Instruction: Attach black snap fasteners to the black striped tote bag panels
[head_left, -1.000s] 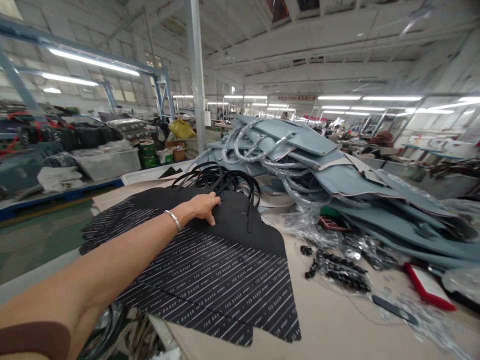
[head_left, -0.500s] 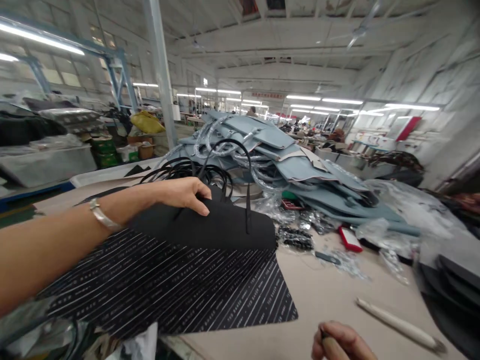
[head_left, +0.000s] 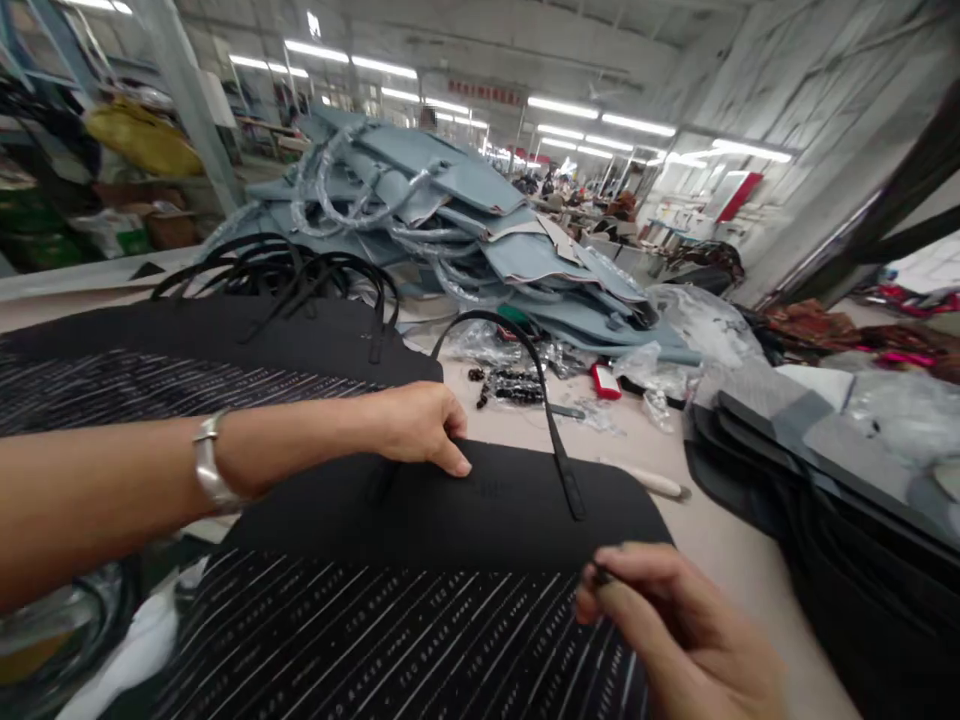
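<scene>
My left hand, a silver bracelet on its wrist, grips the top edge of a flat black bag panel with white striped lettering and a black loop handle. The panel lies on the beige table in front of me. My right hand is low at the right, its fingers pinched on a small dark object I cannot make out, just over the panel's striped part.
A stack of the same black panels lies behind at the left. A heap of grey-blue bags fills the back. Dark grey pieces are stacked at the right. A red item, black beads and a pale stick lie between.
My left hand has pulled one black panel off the stack towards me. My right hand has come up into view over it. The camera has swung right and down.
</scene>
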